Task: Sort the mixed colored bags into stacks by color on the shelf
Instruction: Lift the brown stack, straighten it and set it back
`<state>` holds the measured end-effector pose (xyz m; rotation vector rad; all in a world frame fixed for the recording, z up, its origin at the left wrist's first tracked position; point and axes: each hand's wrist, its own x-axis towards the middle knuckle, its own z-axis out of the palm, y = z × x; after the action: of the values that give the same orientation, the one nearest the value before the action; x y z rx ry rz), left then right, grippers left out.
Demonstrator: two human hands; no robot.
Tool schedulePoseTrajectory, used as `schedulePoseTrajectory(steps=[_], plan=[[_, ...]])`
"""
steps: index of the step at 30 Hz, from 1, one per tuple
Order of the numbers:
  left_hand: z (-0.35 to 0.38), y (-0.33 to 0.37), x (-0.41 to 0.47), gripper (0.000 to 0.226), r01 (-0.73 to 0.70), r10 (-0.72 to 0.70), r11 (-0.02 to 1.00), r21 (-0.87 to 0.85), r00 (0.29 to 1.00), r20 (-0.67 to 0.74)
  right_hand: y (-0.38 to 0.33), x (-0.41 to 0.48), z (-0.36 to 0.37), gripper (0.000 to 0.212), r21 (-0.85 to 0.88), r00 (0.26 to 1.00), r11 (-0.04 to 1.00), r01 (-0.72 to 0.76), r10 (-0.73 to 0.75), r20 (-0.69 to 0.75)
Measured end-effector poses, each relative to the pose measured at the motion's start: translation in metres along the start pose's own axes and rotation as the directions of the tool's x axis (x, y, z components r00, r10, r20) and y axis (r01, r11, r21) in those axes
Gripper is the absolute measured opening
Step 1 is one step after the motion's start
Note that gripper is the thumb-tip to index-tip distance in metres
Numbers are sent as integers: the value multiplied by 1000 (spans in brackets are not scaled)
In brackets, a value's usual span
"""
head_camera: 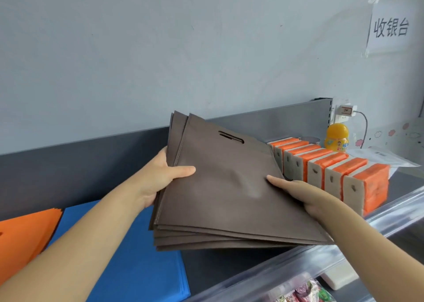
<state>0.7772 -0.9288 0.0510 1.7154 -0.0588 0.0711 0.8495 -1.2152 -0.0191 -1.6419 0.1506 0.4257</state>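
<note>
A stack of several brown bags (220, 187) is held tilted above the dark shelf (220, 267). My left hand (160, 175) grips the stack's left edge, thumb on top and fingers underneath. My right hand (296, 191) holds the right edge the same way, thumb lying on the top bag. A blue bag stack (137, 267) lies flat on the shelf under my left forearm. Left of it lies an orange bag stack (23, 239), partly cut off by the frame edge.
A row of orange tissue packs (332, 171) stands on the shelf just right of the brown bags. Behind it stands an orange bottle (337, 136). The shelf's clear front rail (344, 244) runs diagonally; snack packets (305, 292) lie below it.
</note>
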Motion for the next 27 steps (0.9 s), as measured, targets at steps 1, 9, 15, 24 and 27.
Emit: schedulePoseTrajectory(steps=[1, 9, 15, 24, 27], plan=[[-7, 3, -4, 52, -19, 18, 1000, 25, 999, 28, -2, -1, 3, 41, 125, 997, 992, -24, 15, 72], [-38, 23, -16, 41, 39, -43, 998, 56, 997, 70, -8, -4, 43, 33, 332, 965, 939, -90, 0, 263], [-47, 62, -15, 50, -128, 115, 984, 126, 988, 102, -8, 4, 65, 45, 509, 933, 852, -124, -74, 351], [-56, 83, -24, 56, -308, 273, 926, 219, 945, 179, -9, 6, 77, 59, 601, 892, 797, -61, -227, 392], [-63, 81, -23, 53, -282, 244, 919, 276, 956, 164, -19, 0, 73, 41, 589, 921, 808, 10, -237, 310]])
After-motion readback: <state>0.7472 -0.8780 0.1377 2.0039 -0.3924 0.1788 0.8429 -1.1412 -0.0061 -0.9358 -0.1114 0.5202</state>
